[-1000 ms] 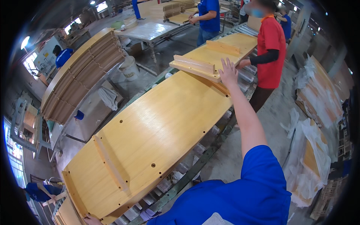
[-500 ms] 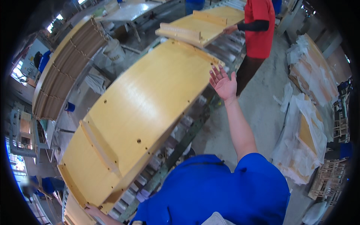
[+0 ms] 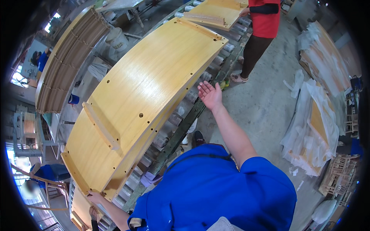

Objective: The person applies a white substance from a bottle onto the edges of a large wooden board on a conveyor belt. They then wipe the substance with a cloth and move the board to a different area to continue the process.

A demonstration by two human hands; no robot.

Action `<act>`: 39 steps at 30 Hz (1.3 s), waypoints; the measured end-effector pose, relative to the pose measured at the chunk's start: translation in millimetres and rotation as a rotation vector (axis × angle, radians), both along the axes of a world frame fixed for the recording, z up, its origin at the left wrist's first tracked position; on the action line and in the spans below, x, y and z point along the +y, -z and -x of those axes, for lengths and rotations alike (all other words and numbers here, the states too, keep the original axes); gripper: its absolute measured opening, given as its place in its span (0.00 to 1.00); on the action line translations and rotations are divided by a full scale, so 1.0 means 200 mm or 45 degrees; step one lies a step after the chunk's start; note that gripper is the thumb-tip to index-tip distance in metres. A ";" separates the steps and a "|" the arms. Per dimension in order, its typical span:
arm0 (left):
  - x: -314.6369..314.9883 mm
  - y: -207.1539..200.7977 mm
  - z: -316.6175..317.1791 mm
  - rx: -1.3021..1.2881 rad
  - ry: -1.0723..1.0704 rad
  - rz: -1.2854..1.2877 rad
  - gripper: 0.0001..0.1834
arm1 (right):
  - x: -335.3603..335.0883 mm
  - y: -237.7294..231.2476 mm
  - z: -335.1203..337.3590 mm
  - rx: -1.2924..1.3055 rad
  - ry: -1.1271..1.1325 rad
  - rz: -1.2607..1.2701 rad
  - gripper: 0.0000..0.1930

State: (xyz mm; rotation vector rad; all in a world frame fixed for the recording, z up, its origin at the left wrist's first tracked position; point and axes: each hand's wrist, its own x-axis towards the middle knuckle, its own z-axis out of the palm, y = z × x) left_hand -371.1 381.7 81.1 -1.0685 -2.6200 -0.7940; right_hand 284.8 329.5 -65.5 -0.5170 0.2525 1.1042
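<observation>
Head view: large yellow wooden panel [image 3: 154, 65] lies flat side up, across the rollers [image 3: 174, 119], so they appear to carry its weight and leave the hands only steadying to do. Left hand [image 3: 95, 197] is at the panel's near-end corner, fingers against the edge beside a dark hole; can't tell if they wrap under or just rest, thumb side is hidden. Probably there because a corner gives good control. Right hand [image 3: 211, 96] is empty, palm up, fingers loosely spread, just off the panel's right long edge, apart from it. One cross strip [image 3: 101, 126] stands on the panel toward its near end, another [image 3: 201, 29] along its far end; both face up, likely so nothing snags on the rollers. Beyond the panel's far end: second panel [image 3: 212, 8], with a co-worker in a red shirt [image 3: 266, 19] at its right. Past the panel's near end: co-worker's hand [image 3: 93, 212] in a dark sleeve. Left of the panel: curved board stack [image 3: 71, 63]. Right of it, across the aisle: plastic-wrapped boards [image 3: 308, 131], the film presumably protecting the finish.
</observation>
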 end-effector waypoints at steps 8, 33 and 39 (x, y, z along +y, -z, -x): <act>-0.14 0.08 -0.12 0.525 0.171 -0.586 0.23 | 0.03 -0.28 -0.32 -0.329 0.019 -0.163 0.35; 0.20 0.22 -1.06 0.228 0.604 -0.218 0.17 | 0.95 -0.52 -1.34 -1.341 -0.394 0.194 0.36; 0.34 0.30 -1.17 -0.029 0.705 -0.428 0.16 | 0.98 -0.45 -1.56 -1.116 -0.225 0.311 0.39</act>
